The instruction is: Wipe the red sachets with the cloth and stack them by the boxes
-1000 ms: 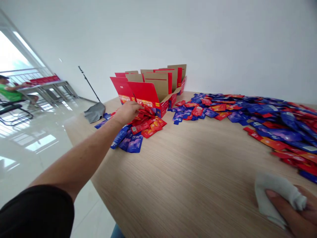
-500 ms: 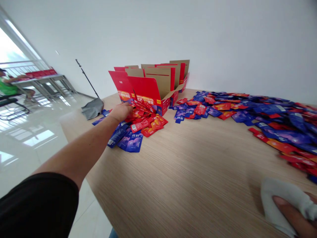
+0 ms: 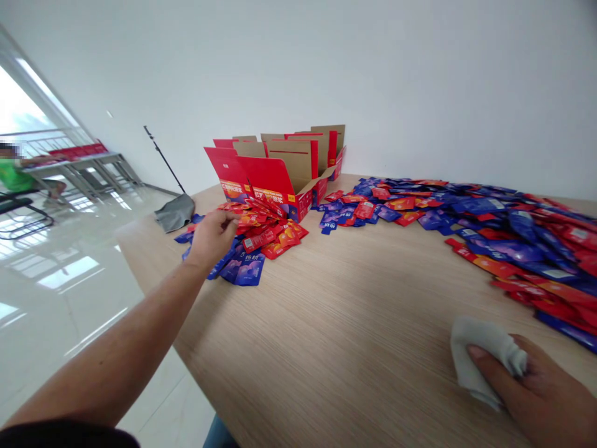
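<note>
My left hand hangs with bunched fingers at the near edge of a heap of red sachets, and its fingertips touch the sachets. Blue sachets lie just under and beside that heap, on the wood-grain table. Behind the heap stands an open red-and-cardboard carton with its flaps up. My right hand presses a crumpled white cloth onto the tabletop. A broad spread of mixed blue and red sachets covers the table's right side, beyond the cloth.
A flat mop with a grey head stands beyond the table's far left edge, on a glossy tiled floor. At far left, a person in a green shirt sits at a metal table holding red boxes.
My left hand has drawn back toward me from the top of the red heap. My right hand and the cloth have slid left across the table.
</note>
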Tool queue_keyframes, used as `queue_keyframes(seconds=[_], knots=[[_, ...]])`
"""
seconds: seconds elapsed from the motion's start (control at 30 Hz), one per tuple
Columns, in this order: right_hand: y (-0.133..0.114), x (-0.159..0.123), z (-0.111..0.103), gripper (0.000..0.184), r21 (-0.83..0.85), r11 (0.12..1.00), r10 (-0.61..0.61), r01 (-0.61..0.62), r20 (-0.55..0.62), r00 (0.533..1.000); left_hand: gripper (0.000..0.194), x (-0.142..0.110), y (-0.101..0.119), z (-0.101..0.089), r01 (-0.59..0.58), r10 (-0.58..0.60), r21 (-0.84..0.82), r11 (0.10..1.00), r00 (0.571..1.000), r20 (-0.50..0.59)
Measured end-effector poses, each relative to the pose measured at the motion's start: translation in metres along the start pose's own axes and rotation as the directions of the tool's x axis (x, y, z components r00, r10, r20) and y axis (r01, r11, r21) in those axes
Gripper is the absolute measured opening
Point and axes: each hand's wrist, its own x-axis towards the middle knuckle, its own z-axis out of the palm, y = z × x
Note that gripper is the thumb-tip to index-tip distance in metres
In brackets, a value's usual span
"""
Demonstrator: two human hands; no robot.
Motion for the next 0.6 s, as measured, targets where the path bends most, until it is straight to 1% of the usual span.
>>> queue_keyframes(seconds=[0.07, 0.1, 0.13, 0.2, 0.27, 0.3, 0.33, 0.37, 0.5, 0.6], knots=[[-0.009, -0.001, -0.006, 0.04, 0.03, 0.999, 0.006, -0.009, 0.077, 0.997, 0.03, -0.024, 0.02, 0.009, -0.098, 0.106, -0.071, 0.993, 0.987, 0.118], [-0.011, -0.001, -0.008, 0.038, 0.035, 0.999, 0.003, -0.006, 0.093, 0.996, 0.029, -0.034, 0.03, 0.015, -0.168, 0.186, -0.109, 0.98, 0.967, 0.173], [-0.013, -0.002, -0.009, 0.037, 0.033, 0.999, 0.003, -0.006, 0.087, 0.996, 0.028, -0.042, 0.042, 0.022, -0.238, 0.266, -0.146, 0.96, 0.938, 0.221], [-0.016, -0.003, -0.008, 0.036, 0.03, 1.0, -0.007, 0.005, 0.077, 0.997, 0.028, -0.05, 0.065, 0.039, -0.355, 0.408, -0.213, 0.91, 0.859, 0.31], [-0.018, -0.005, -0.006, 0.034, 0.038, 0.999, -0.024, 0.022, 0.042, 0.999, 0.027, -0.05, 0.091, 0.061, -0.422, 0.492, -0.258, 0.869, 0.787, 0.372], [-0.019, -0.005, -0.005, 0.033, 0.048, 0.998, -0.034, 0.033, 0.02, 0.999, 0.027, -0.046, 0.104, 0.073, -0.438, 0.511, -0.264, 0.859, 0.765, 0.392], [-0.02, -0.006, -0.004, 0.031, 0.06, 0.997, -0.047, 0.047, 0.006, 0.999, 0.027, -0.041, 0.117, 0.087, -0.449, 0.519, -0.26, 0.855, 0.755, 0.402], [-0.022, -0.007, -0.004, 0.03, 0.072, 0.995, -0.063, 0.063, -0.006, 0.998, 0.027, -0.035, 0.13, 0.101, -0.454, 0.516, -0.245, 0.856, 0.753, 0.408], [-0.029, -0.008, -0.006, 0.023, 0.123, 0.98, -0.155, 0.157, -0.021, 0.988, 0.029, -0.002, 0.183, 0.154, -0.469, 0.498, -0.177, 0.865, 0.769, 0.401], [-0.032, -0.009, -0.008, 0.021, 0.152, 0.965, -0.207, 0.213, -0.054, 0.977, 0.031, 0.027, 0.221, 0.185, -0.503, 0.51, -0.125, 0.855, 0.774, 0.374]])
